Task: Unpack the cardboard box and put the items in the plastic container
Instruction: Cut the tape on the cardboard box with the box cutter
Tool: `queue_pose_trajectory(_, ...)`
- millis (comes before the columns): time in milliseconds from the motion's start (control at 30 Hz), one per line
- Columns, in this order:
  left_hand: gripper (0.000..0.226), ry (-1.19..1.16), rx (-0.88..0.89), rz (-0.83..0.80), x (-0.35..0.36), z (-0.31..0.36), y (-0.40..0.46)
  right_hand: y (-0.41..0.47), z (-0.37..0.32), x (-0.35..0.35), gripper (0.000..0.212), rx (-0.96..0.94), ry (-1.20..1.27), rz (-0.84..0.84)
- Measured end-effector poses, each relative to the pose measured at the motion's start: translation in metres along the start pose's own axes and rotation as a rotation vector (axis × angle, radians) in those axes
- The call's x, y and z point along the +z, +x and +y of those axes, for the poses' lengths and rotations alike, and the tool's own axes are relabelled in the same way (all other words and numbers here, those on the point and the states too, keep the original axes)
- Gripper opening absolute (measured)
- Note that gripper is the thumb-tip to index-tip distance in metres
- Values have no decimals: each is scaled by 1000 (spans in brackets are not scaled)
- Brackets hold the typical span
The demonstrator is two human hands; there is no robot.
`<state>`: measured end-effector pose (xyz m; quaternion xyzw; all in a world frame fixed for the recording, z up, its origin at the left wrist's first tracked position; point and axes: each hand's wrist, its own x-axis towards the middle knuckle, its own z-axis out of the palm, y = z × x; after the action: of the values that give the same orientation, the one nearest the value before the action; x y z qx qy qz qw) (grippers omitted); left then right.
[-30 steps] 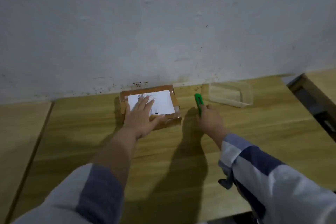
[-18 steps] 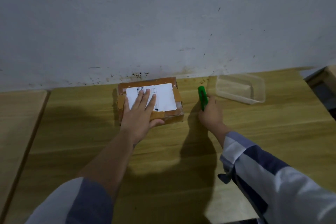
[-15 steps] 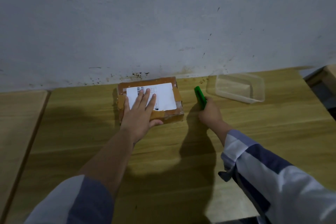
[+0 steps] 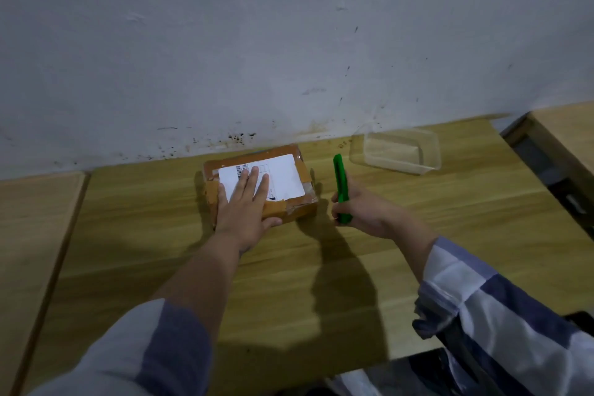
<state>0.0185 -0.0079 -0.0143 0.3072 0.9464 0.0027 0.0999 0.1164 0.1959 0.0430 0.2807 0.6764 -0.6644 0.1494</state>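
My left hand (image 4: 247, 212) lies flat, fingers straight, on the taped cardboard box (image 4: 260, 185). My right hand (image 4: 364, 209) grips a green cutter (image 4: 341, 188) just beside it; the plastic container (image 4: 400, 151) sits beyond, on the tabletop (image 4: 289, 283).

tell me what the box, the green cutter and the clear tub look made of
The box: brown cardboard, matte, sealed with glossy tape and bearing a white paper label. The green cutter: probably moulded plastic, uniform bright colour; no blade visible. The clear tub: thin transparent plastic, since the table shows through its walls.
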Motion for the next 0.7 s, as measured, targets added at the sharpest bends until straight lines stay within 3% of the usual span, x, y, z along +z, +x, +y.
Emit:
queue_pose_trajectory(167,90,-1,-2,1,2,3,-13,-9,5,17,72,-116,-435,179)
queue_pose_trajectory(400,90,-31,-4,-2,2,2,-14,-5,3,35,56,-248,-836,346)
queue_pose_trajectory(700,90,-20,-5,-8,8,0,-12,3,8,45,54,-249,-840,376)
